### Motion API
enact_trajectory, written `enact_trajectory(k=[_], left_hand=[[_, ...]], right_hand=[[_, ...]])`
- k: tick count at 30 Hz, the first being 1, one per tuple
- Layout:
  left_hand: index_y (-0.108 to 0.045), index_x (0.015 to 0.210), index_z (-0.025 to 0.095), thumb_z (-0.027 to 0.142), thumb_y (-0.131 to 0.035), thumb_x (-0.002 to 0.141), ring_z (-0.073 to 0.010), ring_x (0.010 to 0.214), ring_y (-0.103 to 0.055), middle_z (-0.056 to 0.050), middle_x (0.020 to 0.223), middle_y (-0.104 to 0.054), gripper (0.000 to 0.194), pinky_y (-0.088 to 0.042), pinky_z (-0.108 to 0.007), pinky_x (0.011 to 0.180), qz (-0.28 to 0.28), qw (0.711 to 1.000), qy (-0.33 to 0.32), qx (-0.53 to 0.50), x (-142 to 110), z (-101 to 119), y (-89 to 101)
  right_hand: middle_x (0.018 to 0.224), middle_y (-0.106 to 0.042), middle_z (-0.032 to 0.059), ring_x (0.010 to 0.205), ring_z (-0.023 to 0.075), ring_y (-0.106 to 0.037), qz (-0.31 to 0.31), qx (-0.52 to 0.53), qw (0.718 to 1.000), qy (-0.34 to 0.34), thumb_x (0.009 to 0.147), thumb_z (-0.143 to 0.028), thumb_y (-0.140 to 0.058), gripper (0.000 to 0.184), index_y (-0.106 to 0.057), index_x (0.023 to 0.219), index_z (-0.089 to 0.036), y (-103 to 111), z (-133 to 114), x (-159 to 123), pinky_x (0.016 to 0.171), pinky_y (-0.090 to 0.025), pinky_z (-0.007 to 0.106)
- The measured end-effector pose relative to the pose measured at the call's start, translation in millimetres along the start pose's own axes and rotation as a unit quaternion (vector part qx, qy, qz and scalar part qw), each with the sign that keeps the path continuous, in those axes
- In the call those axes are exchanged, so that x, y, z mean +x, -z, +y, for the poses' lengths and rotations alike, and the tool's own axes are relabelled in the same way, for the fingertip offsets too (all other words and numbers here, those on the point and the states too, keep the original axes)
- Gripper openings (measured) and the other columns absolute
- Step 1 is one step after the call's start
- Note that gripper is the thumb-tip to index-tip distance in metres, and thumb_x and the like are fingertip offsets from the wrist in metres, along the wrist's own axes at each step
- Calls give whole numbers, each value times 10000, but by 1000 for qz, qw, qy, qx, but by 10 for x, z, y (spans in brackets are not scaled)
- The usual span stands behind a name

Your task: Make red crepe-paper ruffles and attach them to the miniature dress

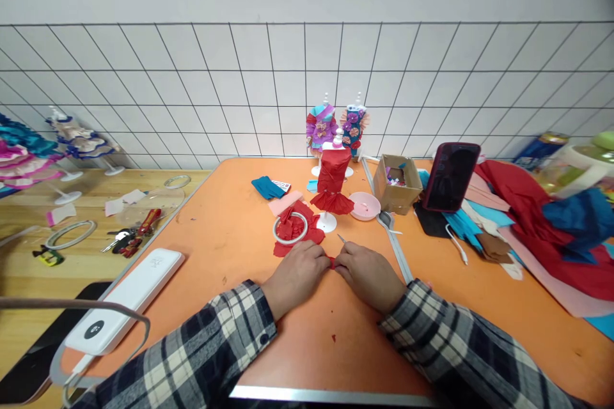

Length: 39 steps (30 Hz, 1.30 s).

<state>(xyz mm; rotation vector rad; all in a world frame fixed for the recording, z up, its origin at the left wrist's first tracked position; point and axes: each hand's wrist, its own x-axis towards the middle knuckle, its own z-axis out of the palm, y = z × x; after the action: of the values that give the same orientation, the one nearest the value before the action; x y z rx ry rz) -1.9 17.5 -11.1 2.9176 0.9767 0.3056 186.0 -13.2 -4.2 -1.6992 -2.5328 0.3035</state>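
Observation:
My left hand and my right hand meet low over the orange table, fingers closed on a small piece of red crepe paper. Most of that piece is hidden by the fingers. A thin metal tip pokes out above my right hand; its kind cannot be made out. Just beyond stands a small dress form in a red dress on a white base. To its left lies more red crepe paper, with a white tape roll on top.
A pink bowl, a cardboard box and a propped phone stand to the right, near piled coloured paper. Two dressed forms are at the back. A white power bank with a cable lies at left.

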Motion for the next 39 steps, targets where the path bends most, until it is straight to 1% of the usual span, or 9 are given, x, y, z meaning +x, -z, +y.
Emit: enact_trajectory(k=[5, 9, 13, 18, 24, 28, 32, 35, 39], left_hand=[[-696, 892, 171, 231, -462, 972, -192, 809, -557, -53, 792, -648, 255, -427, -314, 726, -10, 1000, -12, -2, 1, 2, 16], [-693, 933, 171, 231, -470, 968, -195, 821, -565, -57, 803, -651, 234, -433, -316, 744, -7, 1000, 2, -15, -8, -3, -4], [-691, 884, 170, 234, -465, 968, -197, 799, -552, -55, 794, -640, 250, -430, -319, 717, -14, 1000, 2, -1, -1, 1, -3], [-682, 873, 157, 231, -473, 958, -204, 892, -551, -73, 910, -645, 237, -431, -323, 770, 8, 1000, 0, -11, 12, 18, 43], [-664, 824, 177, 235, -474, 947, -206, 802, -543, -53, 790, -642, 233, -407, -362, 782, -5, 1000, 9, 21, 8, 24, 44], [-675, 897, 181, 271, -489, 944, -218, 882, -551, -61, 857, -647, 212, -397, -370, 834, 13, 1000, 23, -10, -7, -14, 67], [-680, 1003, 199, 388, -524, 925, -237, 976, -552, -79, 1026, -634, 257, -374, -393, 841, 80, 988, 111, -65, -51, -76, 184], [-715, 907, 223, 447, -576, 883, -254, 981, -553, -68, 1018, -643, 265, -338, -420, 832, 90, 980, 156, -88, -71, -105, 242], [-725, 767, 223, 338, -663, 827, -237, 940, -571, -33, 927, -677, 143, -328, -408, 835, 61, 972, 168, -151, -48, -132, 166]], right_hand=[[910, -647, 48, 850, 179, -611, -3, 1, 1000, 6, 975, -302, -430, 277, -691, 932, -223, -9, 31, -14, 693, -402, 267], [918, -659, 44, 873, 181, -613, -6, 7, 1000, 5, 971, -294, -438, 266, -697, 949, -240, 13, 43, -37, 696, -392, 268], [895, -670, 38, 867, 188, -613, -3, -2, 1000, -19, 961, -297, -456, 234, -686, 958, -254, 17, 27, -39, 657, -368, 267], [881, -661, 40, 849, 195, -613, 2, 0, 999, -52, 947, -333, -491, 240, -705, 881, -248, 8, 18, -34, 644, -358, 276], [885, -649, 31, 850, 174, -616, -2, 27, 998, -54, 941, -276, -511, 209, -711, 896, -236, 7, 40, -72, 683, -371, 268], [906, -638, 26, 842, 171, -615, 14, 1, 999, -33, 964, -290, -485, 221, -688, 902, -228, -36, 71, -76, 638, -352, 267], [936, -630, 22, 848, 169, -607, 64, -37, 997, -11, 992, -312, -436, 234, -650, 943, -231, -69, 100, -83, 585, -310, 268], [928, -631, 15, 831, 161, -594, 101, -55, 993, 26, 997, -320, -431, 224, -634, 949, -239, -75, 111, -97, 571, -288, 273], [900, -635, 16, 789, 158, -571, 117, -88, 984, 100, 972, -249, -486, 150, -631, 944, -223, -88, 104, -110, 588, -292, 284]])
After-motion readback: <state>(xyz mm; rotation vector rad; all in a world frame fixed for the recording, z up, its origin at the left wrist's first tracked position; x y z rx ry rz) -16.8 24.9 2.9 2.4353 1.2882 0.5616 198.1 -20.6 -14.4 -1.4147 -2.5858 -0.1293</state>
